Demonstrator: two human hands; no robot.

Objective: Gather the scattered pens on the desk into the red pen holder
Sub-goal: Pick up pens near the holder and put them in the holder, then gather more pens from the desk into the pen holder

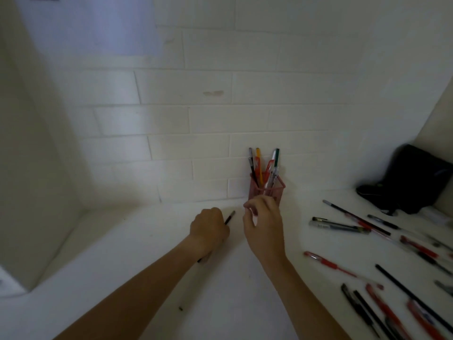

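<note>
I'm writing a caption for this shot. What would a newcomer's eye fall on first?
The red pen holder against the white brick wall, already bristling with pens, draws the eye. Just in front of it are the two hands: the left hand closed around a dark pen, the right hand loosely open. Scattered pens cover the desk on the right.

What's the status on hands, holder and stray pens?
Left hand fisted on a black pen. Right hand open, empty, at red pen holder. Many pens loose right. Path clear.
</note>
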